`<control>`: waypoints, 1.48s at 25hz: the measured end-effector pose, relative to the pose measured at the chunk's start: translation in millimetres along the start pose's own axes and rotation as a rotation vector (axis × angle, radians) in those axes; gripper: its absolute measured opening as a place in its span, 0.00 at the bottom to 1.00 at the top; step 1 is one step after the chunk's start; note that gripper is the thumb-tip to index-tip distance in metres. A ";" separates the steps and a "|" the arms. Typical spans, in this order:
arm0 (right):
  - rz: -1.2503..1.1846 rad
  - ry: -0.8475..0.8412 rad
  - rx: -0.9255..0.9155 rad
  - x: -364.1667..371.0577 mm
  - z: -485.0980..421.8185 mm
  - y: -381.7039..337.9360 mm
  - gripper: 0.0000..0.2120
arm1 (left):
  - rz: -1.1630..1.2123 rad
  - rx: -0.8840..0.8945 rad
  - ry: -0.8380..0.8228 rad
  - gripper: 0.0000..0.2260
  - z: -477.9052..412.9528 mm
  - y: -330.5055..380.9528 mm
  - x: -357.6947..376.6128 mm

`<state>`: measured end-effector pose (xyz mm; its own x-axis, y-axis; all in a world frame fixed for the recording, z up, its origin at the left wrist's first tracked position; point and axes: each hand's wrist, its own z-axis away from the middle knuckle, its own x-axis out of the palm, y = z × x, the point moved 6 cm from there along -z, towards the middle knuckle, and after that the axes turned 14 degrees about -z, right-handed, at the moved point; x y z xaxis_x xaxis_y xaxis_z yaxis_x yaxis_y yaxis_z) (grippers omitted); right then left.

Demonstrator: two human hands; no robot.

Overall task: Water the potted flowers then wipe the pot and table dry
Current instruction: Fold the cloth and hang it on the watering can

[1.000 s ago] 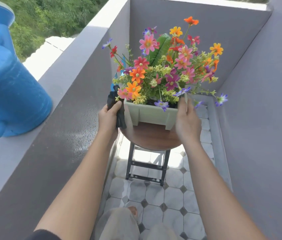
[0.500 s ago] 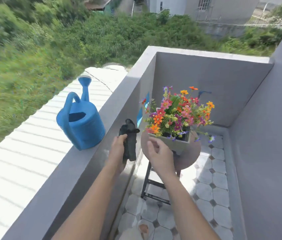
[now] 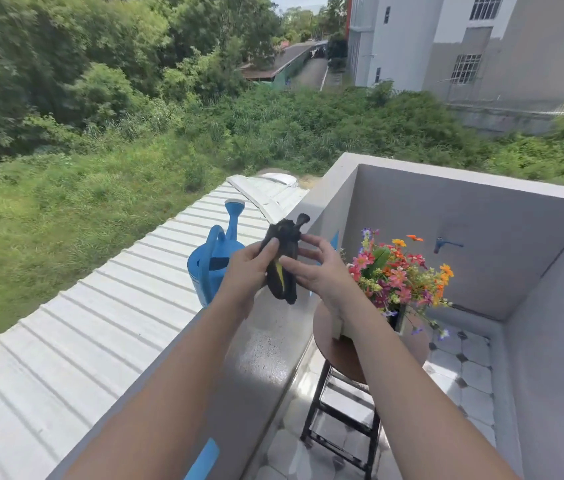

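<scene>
Since before: both my hands have come up off the pot, and the cloth is raised in front of me above the wall.
Left fingers point(image 3: 266, 249): clenched around the black cloth point(image 3: 282, 261) from its left side, thumb laid across the front.
Right fingers point(image 3: 310, 241): pinching the same cloth from the right, fingertips on its upper part, thumb low against it.
Cloth: bunched, hanging upright between my hands, with a yellow streak showing in a fold.
Watering can point(image 3: 213, 268): blue, standing on the top of the balcony wall point(image 3: 266, 348), just behind my left hand point(image 3: 251, 271).
Flowers point(image 3: 400, 275): in a pale pot point(image 3: 337, 323) on the round wooden counter point(image 3: 337, 351), below and behind my right hand point(image 3: 322, 275), my forearm crossing the pot.
Wall top: glistening near the can.
</scene>
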<state>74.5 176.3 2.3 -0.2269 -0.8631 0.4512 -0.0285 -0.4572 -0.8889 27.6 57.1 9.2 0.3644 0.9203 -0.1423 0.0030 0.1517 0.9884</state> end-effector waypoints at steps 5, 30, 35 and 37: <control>-0.129 -0.049 0.034 27.3 -12.4 10.6 0.25 | -0.040 0.026 0.012 0.07 -7.4 17.9 -31.8; -0.634 0.055 -0.004 17.8 -48.9 -27.3 0.10 | -0.700 0.791 0.233 0.08 -41.1 57.0 -16.8; 0.413 0.468 0.164 -3.4 -49.7 -21.7 0.40 | -0.682 0.471 0.279 0.09 -65.0 68.1 -27.5; 0.514 0.376 -0.181 7.8 -47.9 -41.9 0.39 | -0.753 0.448 0.239 0.09 -76.1 84.8 -32.2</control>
<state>27.2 199.0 39.2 -0.5785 -0.8133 -0.0632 0.0186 0.0644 -0.9978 -54.8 67.8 93.6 -0.0837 0.6921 -0.7169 0.5425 0.6351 0.5498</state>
